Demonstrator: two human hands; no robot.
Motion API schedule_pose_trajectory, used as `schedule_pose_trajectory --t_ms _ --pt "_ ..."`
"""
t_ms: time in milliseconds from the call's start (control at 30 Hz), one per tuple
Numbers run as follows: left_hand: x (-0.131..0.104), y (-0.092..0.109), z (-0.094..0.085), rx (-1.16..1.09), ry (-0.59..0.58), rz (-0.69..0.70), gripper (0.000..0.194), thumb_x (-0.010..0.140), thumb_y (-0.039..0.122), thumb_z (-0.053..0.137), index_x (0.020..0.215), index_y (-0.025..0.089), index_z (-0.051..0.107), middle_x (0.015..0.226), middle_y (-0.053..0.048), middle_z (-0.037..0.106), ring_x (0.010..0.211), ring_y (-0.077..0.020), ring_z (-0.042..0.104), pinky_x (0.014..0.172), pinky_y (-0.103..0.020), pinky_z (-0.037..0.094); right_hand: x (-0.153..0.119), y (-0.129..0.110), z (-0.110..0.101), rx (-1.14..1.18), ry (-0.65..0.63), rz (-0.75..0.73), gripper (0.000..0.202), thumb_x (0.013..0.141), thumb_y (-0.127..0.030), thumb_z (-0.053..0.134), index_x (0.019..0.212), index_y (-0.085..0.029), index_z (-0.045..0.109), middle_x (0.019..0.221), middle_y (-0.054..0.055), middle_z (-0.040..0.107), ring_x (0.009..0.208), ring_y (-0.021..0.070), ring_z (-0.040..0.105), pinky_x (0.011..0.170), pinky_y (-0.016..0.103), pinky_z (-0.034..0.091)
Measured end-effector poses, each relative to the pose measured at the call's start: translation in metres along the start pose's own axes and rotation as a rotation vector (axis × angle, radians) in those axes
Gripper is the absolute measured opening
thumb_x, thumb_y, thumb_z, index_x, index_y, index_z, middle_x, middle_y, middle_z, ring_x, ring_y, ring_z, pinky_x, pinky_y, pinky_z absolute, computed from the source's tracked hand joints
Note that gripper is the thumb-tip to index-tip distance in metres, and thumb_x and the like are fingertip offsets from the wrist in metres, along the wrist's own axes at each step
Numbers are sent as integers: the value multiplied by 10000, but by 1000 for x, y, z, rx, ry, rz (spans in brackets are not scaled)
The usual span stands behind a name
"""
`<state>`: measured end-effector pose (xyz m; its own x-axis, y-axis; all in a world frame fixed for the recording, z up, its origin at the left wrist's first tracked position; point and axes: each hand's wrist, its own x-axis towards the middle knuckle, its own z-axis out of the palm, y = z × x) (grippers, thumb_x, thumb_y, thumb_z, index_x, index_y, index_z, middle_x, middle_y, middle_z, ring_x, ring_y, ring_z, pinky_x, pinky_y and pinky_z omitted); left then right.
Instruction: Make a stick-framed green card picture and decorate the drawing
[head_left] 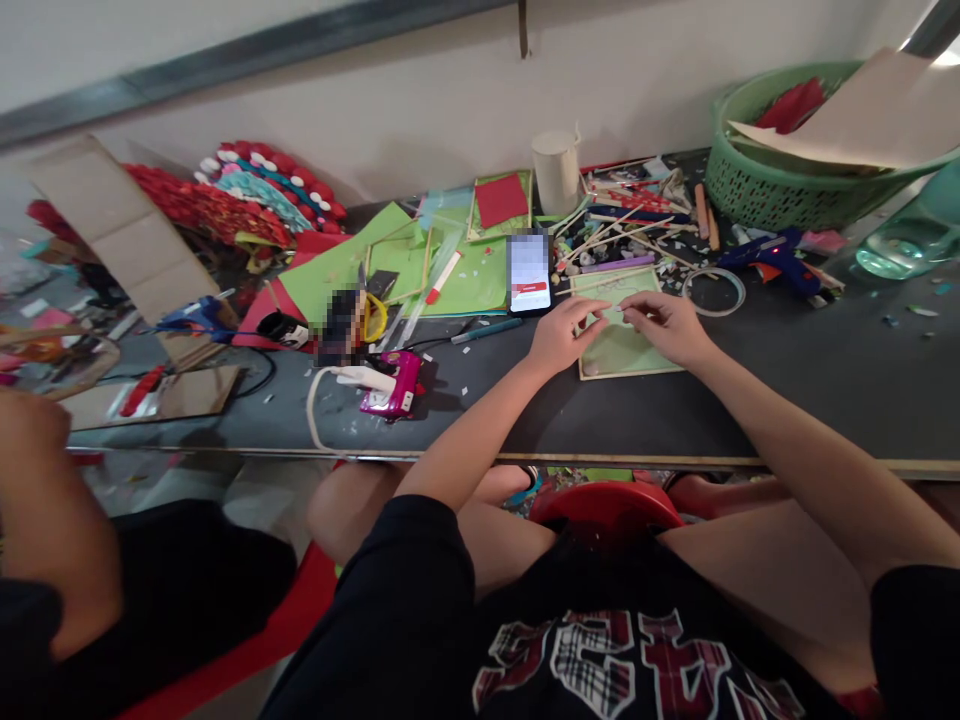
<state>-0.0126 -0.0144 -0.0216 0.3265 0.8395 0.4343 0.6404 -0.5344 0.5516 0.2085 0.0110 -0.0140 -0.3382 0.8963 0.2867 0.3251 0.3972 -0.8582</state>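
Observation:
Both hands are raised over a light green sheet with a pale stick frame (626, 345) on the dark table. My left hand (568, 333) is at the sheet's left side, thumb and fingertips bent together; what they hold, if anything, is too small to name. Close by on the right, my right hand (667, 325) pinches a tiny pale piece (619, 309) between thumb and fingers. The fingertips of the two hands are a short gap apart. Just behind my left hand lies a phone (529, 272) with its screen lit.
A green basket (772, 190), a blue glue gun (780, 262) and a tape roll (714, 291) are at the right. Sticks and scraps lie behind the sheet. Left are green paper (352, 265), a pink power socket (397, 385) and another person's arm (56, 520).

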Motion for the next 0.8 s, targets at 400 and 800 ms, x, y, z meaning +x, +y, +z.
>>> schedule_pose_trajectory --t_ms 400,800 --pt "1 3 1 -33 30 -63 153 1045 317 637 1096 216 741 1018 -50 759 845 -138 686 724 -235 511 0 -4 -1 -46 -48 -33 314 853 -436 634 938 -197 818 930 91 798 765 176 676 633 273 475" --pt "2 5 1 9 23 0 155 1037 281 611 942 205 707 908 -62 730 869 -161 692 773 -264 532 -3 -12 -8 -178 -27 -76 318 855 -368 597 963 -222 859 950 89 810 752 183 682 623 288 500"
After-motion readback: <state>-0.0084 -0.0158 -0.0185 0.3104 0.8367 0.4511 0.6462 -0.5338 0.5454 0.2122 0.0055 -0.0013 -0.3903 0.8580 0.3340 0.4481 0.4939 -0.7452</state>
